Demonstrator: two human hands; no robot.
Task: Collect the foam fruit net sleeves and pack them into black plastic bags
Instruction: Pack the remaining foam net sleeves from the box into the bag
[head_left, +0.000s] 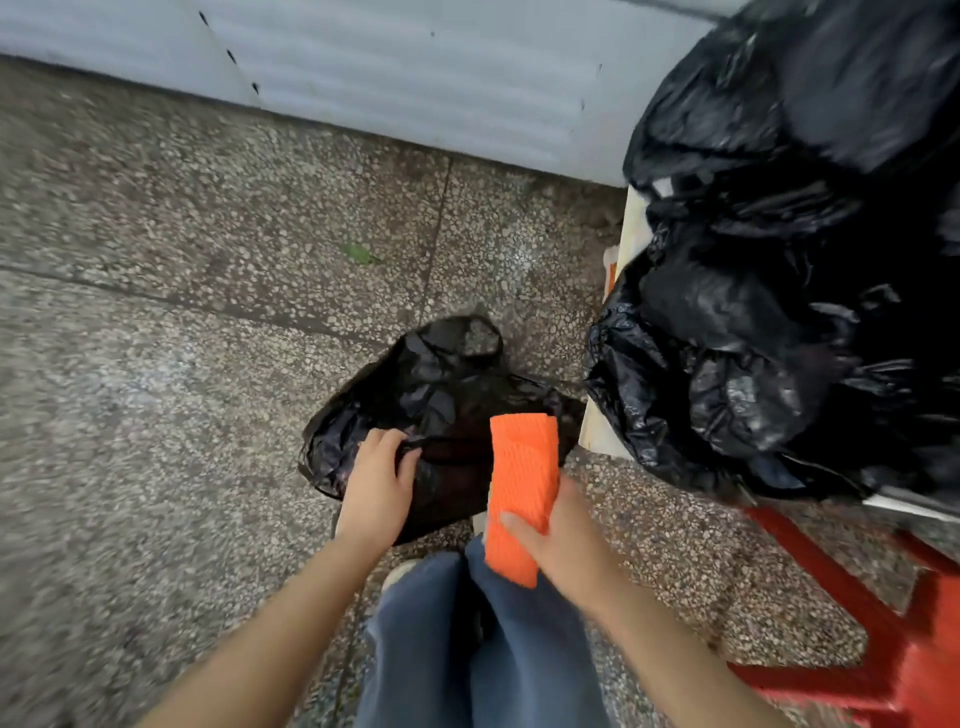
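Head view: a flat stack of orange foam net sleeves is held in the right hand, thumb laid across its lower face and fingers behind it, so the hand is clamped on the stack. The stack hangs just above and in front of the open mouth of a small black plastic bag that lies on the speckled terrazzo floor. The left hand grips the near rim of that bag, fingers curled over the edge, holding the mouth apart. The bag's loop handle stands up at its far side. Below the hands are the person's legs in blue trousers. To the right, well-filled large black bags are heaped on a pale board, with a red frame beneath. A grey corrugated wall runs along the far edge of the floor.
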